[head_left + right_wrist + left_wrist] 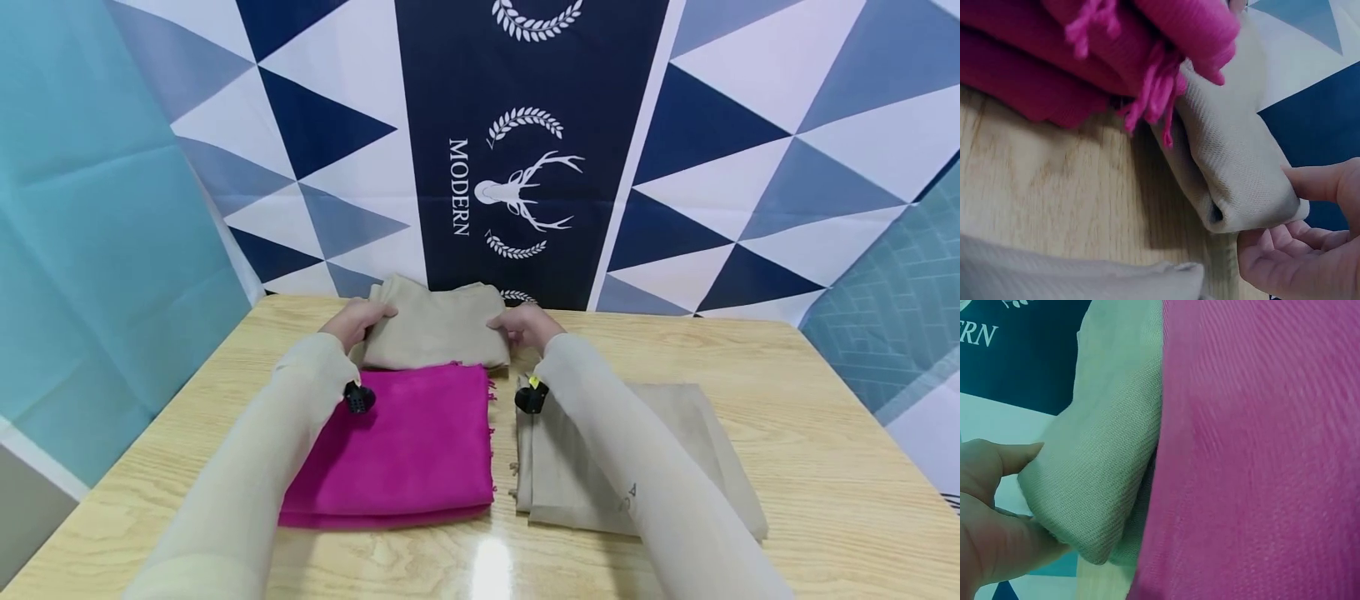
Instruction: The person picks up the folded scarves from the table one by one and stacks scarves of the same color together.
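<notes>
A folded beige scarf point(438, 325) is at the back of the table, against the wall cloth. My left hand point(358, 321) grips its left end, thumb on top and fingers beneath, as the left wrist view shows with the scarf's rounded fold point(1097, 462). At the opposite end my right hand point(528, 323) pinches the folded edge; in the right wrist view the thumb lies above the scarf point(1241, 169) and the curled fingers below. In front lies a folded magenta scarf point(420, 442) with tassels along its right side. Another folded beige scarf point(675, 442) lies under my right forearm.
The wooden table point(787, 400) carries all three scarves. Behind it hangs a wall cloth point(525, 83) with triangles and a deer head. Light blue cloth point(97, 208) covers the left side. Small black devices point(360, 397) are strapped at both wrists.
</notes>
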A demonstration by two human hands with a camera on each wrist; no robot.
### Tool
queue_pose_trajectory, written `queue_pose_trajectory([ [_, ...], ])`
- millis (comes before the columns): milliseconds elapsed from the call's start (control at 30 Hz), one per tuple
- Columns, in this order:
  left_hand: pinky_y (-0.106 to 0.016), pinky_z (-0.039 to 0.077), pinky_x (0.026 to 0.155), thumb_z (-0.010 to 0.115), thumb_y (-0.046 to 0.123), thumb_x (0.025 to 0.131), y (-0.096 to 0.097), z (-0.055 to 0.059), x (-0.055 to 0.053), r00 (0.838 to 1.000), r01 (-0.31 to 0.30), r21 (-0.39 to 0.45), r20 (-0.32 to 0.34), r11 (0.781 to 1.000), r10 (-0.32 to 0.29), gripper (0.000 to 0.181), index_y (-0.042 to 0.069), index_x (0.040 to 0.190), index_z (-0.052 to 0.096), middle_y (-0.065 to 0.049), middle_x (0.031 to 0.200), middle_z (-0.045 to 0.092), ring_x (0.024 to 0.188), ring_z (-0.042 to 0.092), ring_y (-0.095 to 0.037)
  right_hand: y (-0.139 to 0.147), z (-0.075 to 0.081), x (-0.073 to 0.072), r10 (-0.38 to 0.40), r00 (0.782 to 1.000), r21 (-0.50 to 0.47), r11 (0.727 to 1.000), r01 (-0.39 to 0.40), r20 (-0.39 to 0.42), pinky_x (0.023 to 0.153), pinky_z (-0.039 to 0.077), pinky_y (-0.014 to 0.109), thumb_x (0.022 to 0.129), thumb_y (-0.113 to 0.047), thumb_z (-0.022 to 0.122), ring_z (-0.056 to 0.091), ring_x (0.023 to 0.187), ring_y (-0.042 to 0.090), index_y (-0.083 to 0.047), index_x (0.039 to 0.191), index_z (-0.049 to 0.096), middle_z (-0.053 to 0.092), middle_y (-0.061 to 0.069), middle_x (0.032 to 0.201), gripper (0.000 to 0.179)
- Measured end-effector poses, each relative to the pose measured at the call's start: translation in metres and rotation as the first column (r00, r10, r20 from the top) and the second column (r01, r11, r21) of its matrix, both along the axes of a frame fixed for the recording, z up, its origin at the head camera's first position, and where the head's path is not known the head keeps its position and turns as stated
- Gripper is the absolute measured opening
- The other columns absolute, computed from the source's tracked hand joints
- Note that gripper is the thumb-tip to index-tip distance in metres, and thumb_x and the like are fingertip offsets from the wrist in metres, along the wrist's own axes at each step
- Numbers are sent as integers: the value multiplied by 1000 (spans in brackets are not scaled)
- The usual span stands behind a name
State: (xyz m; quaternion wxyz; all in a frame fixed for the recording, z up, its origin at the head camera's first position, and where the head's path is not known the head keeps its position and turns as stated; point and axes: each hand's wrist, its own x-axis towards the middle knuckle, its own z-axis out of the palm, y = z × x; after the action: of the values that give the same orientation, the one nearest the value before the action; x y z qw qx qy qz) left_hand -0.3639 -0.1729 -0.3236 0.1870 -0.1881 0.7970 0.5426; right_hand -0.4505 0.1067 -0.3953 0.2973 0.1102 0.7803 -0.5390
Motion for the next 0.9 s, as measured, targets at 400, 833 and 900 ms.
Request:
queue_pose_trajectory([
  [400, -37, 32, 118, 53, 9, 93, 9, 15, 2, 991, -34, 56, -128, 998, 41, 66, -7, 145, 16, -19, 152, 24, 140, 33, -28, -7, 78, 70, -78, 993, 12, 997, 79, -83, 97, 48, 30, 94, -13, 59, 53, 115, 19, -1, 129, 47, 55, 8, 128, 39],
  [833, -36, 35, 116, 53, 8, 93, 17, 37, 12, 985, -43, 88, -165, 995, 57, 57, -8, 141, 29, -17, 149, 34, 136, 39, -25, 12, 79, 58, -61, 992, -68, 996, 54, -112, 95, 50, 28, 88, -17, 68, 56, 110, 16, -2, 119, 56, 61, 6, 118, 37],
  [900, -35, 34, 117, 52, 9, 93, 18, 41, 13, 984, -31, 95, -171, 995, 47, 57, -8, 142, 28, -17, 150, 33, 138, 38, -25, 9, 95, 74, -76, 991, -58, 996, 70, -111, 102, 45, 29, 94, -15, 60, 50, 117, 17, 0, 128, 50, 55, 7, 126, 39],
])
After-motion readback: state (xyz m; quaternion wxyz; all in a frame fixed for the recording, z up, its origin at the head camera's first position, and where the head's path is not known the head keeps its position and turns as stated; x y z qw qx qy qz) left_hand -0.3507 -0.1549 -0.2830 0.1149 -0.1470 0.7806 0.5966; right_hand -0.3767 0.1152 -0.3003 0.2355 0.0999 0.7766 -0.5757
